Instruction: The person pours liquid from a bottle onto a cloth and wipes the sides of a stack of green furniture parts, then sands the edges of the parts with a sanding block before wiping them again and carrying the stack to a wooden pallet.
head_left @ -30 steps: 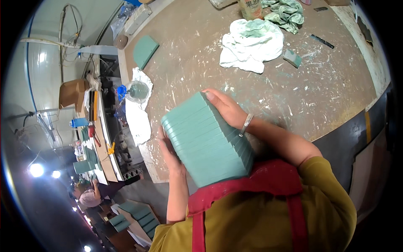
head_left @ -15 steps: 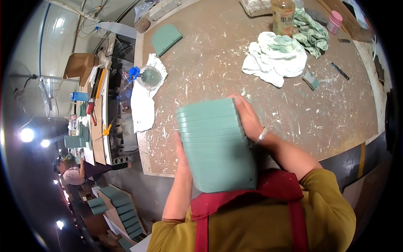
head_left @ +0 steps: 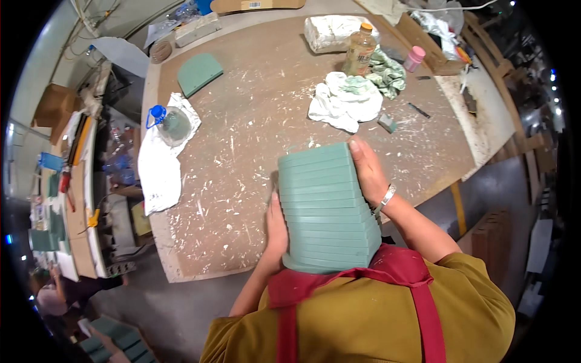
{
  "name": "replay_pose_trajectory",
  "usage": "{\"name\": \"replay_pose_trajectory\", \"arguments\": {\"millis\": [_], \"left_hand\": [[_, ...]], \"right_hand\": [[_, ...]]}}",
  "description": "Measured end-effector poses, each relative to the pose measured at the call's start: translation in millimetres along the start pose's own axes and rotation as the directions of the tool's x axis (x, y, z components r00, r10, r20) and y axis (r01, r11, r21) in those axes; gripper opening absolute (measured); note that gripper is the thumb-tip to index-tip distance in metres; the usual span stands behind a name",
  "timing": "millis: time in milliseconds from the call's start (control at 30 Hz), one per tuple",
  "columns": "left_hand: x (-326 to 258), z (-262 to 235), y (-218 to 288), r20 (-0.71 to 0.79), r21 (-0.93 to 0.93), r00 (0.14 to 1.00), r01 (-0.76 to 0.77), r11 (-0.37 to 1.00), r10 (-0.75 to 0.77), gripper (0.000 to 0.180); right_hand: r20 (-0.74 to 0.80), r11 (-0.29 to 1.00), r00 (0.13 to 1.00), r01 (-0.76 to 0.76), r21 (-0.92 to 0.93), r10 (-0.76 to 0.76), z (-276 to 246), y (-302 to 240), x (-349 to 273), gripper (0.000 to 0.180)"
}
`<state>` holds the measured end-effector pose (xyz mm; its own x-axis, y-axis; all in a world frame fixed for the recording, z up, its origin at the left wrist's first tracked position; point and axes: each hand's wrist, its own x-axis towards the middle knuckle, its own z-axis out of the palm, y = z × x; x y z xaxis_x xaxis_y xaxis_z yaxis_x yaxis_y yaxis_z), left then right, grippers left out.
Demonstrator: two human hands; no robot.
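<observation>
A thick stack of green panels (head_left: pixel 324 202), flat pieces pressed face to face with smooth edges turned up, is gripped between my two hands. My left hand (head_left: pixel 276 227) presses along its left side, fingers partly hidden behind it. Around the far right corner wraps my right hand (head_left: pixel 369 172), thumb on top, a bracelet at the wrist. The near end of the stack rests against my red apron (head_left: pixel 393 266). Farther off on the worktable (head_left: pixel 242 133) lies a single green panel with a rounded edge (head_left: pixel 200 74).
A clear jug with a blue cap (head_left: pixel 172 126) stands on a white cloth (head_left: pixel 158 181) at left. At the far right are a crumpled white rag (head_left: pixel 345 100), an orange-capped bottle (head_left: pixel 360 49), a pink jar (head_left: pixel 414 58) and a small block (head_left: pixel 387 123). Another person (head_left: pixel 54 296) is at lower left.
My view has swung to the right, so the table and its things sit farther left. The stack stays between both hands, and the seams between its panels show more clearly.
</observation>
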<state>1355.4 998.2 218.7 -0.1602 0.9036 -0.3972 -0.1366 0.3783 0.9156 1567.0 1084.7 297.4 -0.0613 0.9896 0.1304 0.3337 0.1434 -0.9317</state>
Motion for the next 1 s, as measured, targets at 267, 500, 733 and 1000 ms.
{"name": "replay_pose_trajectory", "arguments": {"millis": [267,500,733,1000], "left_hand": [[-53,-106,17,0.649,0.049,0.531,-0.744,0.666,0.545,0.071],[-76,-144,17,0.689,0.279,0.422,-0.905,0.322,0.589,0.07],[-90,-132,-19,0.41,0.452,0.664,-0.743,0.493,0.626,0.056],[-78,-102,-72,0.065,0.005,0.853,-0.519,0.855,0.518,0.087]], "right_hand": [[0.151,0.774,0.979,0.204,-0.6,-0.14,72,-85,1,0.038],[0.333,0.463,0.935,0.349,-0.815,-0.119,133,-125,4,0.04],[0.406,0.362,0.889,0.456,-0.813,-0.21,158,-122,10,0.042],[0.427,0.378,0.903,0.413,-0.828,-0.05,177,-134,37,0.048]]}}
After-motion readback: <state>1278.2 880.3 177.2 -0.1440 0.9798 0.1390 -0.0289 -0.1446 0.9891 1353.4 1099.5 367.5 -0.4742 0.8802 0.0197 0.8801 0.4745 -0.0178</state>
